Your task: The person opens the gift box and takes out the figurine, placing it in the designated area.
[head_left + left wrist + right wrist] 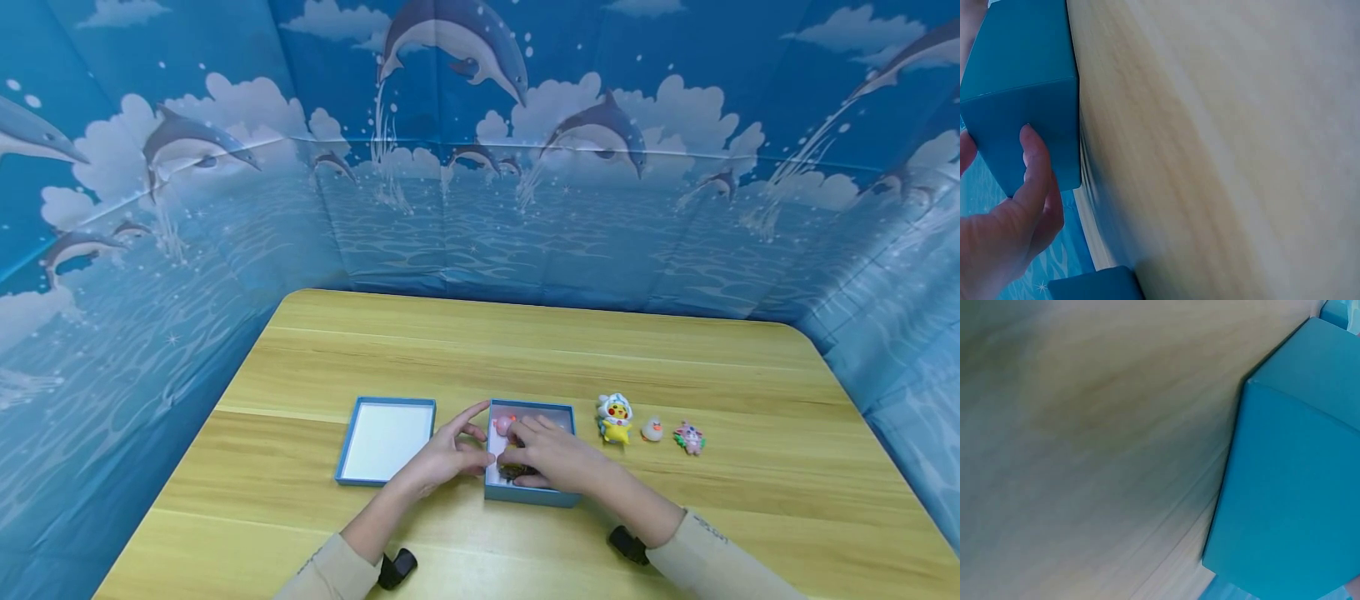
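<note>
An open blue box (531,496) with a pale inside sits in front of me. My right hand (551,457) reaches into it, fingers curled over a brown and dark toy (513,468) that they mostly cover. A pink toy (504,425) lies near the back left corner of the box. At the box's left side, my left hand (447,457) has its fingers spread. In the left wrist view, fingers (1035,153) of that hand rest against the outer blue wall. The right wrist view shows the box's outside, with the held toy hidden.
The box's lid (390,442) lies to the left, white inside facing up. On the right stand a yellow figure with a white hood (616,419), a small white duck (652,430) and a pink figure (689,437). A dolphin-print curtain (480,225) surrounds the wooden table (525,350).
</note>
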`<state>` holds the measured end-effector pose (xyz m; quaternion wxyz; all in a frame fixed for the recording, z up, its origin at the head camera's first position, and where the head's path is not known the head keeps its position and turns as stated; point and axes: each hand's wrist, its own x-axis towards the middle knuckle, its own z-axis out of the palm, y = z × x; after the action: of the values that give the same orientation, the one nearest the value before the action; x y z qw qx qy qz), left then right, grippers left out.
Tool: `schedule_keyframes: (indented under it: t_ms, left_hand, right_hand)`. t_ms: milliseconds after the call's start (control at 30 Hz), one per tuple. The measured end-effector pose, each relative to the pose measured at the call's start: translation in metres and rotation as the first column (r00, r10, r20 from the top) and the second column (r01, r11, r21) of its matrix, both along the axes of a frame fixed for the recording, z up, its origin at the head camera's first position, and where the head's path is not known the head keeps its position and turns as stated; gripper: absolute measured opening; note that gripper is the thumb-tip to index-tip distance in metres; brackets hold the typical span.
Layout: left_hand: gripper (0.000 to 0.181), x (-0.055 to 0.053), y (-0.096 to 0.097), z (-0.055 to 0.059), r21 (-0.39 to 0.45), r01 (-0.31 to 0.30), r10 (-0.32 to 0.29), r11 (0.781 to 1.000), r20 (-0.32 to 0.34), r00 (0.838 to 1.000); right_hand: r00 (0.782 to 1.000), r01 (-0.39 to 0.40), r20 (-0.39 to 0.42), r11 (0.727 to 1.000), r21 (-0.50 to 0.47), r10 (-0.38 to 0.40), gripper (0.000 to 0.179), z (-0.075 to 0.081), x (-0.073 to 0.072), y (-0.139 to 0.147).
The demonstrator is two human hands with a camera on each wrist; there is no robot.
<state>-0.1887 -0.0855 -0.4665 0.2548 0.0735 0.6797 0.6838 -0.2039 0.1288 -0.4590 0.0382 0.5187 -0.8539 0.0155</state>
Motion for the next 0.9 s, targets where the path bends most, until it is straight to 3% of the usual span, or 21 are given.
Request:
schedule_keyframes:
  t_ms: [367,900]
  left_hand:
    - [0.076,0.001,0.000,0.000,-0.005,-0.006,0.006,1.000,-0.002,1.000]
    - [0.077,0.001,0.000,0.002,-0.001,-0.006,0.006,1.000,0.013,1.000]
  right_hand:
    - [0.998,-0.034,-0.053,0.997,-0.069,0.031,0.027,0.000,-0.001,0.002]
    - [0.982,0.059,-0.181,0.998,-0.020,-0.061,0.031,0.012,-0.002,0.007]
